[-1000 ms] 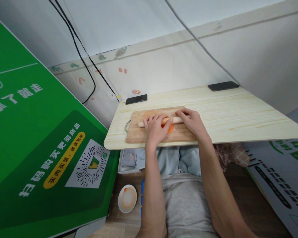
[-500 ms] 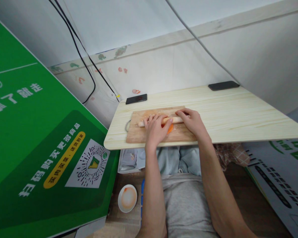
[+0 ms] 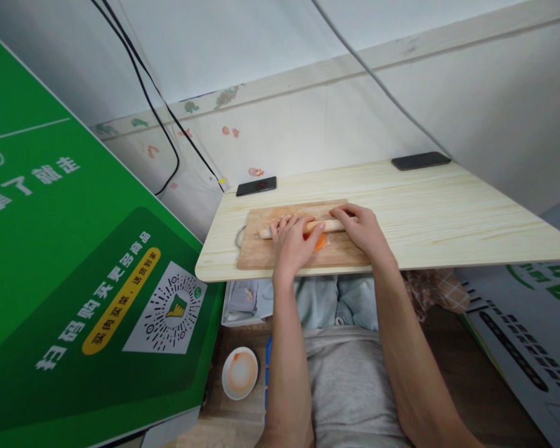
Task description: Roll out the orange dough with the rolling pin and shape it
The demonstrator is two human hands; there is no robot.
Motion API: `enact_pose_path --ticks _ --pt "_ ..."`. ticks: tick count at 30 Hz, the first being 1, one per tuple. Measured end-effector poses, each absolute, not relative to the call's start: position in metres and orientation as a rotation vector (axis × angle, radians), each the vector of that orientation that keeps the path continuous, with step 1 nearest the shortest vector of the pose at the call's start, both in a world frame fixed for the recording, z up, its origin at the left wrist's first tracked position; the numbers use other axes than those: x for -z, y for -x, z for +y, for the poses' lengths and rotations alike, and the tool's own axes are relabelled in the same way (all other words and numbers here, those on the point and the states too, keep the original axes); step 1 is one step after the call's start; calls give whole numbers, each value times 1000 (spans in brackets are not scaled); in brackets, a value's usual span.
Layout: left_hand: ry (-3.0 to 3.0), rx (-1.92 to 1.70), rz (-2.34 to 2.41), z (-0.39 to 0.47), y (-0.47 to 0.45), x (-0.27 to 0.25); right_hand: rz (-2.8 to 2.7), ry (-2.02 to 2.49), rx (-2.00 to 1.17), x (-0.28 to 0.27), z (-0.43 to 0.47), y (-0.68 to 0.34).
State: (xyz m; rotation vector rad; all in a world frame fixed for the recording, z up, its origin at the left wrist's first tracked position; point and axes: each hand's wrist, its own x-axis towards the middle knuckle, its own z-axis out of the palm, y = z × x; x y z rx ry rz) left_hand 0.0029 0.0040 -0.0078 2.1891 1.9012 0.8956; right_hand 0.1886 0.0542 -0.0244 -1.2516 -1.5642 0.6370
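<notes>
A pale wooden rolling pin (image 3: 329,226) lies crosswise over the wooden cutting board (image 3: 256,258). My left hand (image 3: 295,241) rests over the pin near its left end, fingers curved around it. At the pin's right end, my right hand (image 3: 357,225) is closed on it. Beneath the pin, a flat piece of orange dough (image 3: 319,241) shows between my hands, partly covered by my left hand. Floury, orange-tinged smears mark the board behind the pin.
Two dark phones, a left one (image 3: 256,186) and a right one (image 3: 420,161), lie along the back of the table (image 3: 466,218). Below the table's front edge stands a white bowl (image 3: 239,373) with orange residue. A green printed panel (image 3: 74,267) rises at the left.
</notes>
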Motion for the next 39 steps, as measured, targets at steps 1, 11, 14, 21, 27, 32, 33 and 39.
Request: enact_pose_path --ticks 1,11,14,21,27,32,33,39 --pt "-2188 -897 1900 4 -3 8 -1564 1250 -636 25 54 -189" --pt "-2173 -860 1909 4 -3 6 -1580 1241 -638 25 55 -189" --pt "-2172 -856 1906 4 -3 5 -1586 1230 -639 24 55 -189" --pt "-2171 -859 1913 3 -3 6 -1576 1237 -636 23 53 -189" --pt "-2159 -859 1912 2 -4 4 -1580 1221 -639 23 54 -189" --pt "-2156 -860 1908 1 -4 3 -1570 1230 -645 25 55 -189" --pt "-2157 -860 1909 1 -4 3 -1569 1229 -645 25 55 -189" --pt "-2169 -868 1906 2 -4 4 -1568 1231 -648 24 54 -189"
